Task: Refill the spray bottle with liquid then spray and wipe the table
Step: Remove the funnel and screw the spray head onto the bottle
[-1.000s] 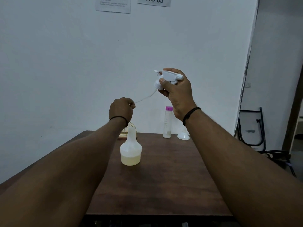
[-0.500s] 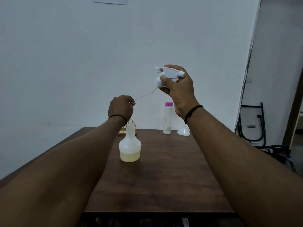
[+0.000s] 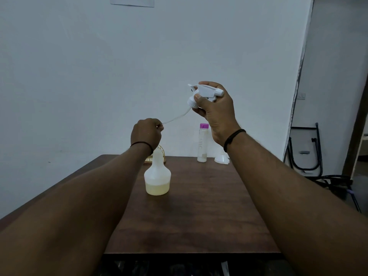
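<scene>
Bottle [image 3: 157, 177] is sitting part-filled on the worktop [image 3: 199, 216]; spray head [image 3: 205, 92] is being grasped by the right hand [image 3: 216, 112], its tube [image 3: 175, 118] pinched by the left hand [image 3: 146, 133]. Capping, spraying, wiping are judged outstanding.

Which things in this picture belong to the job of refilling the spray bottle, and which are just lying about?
Part of the job:
spray bottle, open, part full
spray head, gripped by right hand
tube, pinched by left hand
funnel
refill bottle
table

Lying about:
wire basket
folded chair
paper on wall
</scene>
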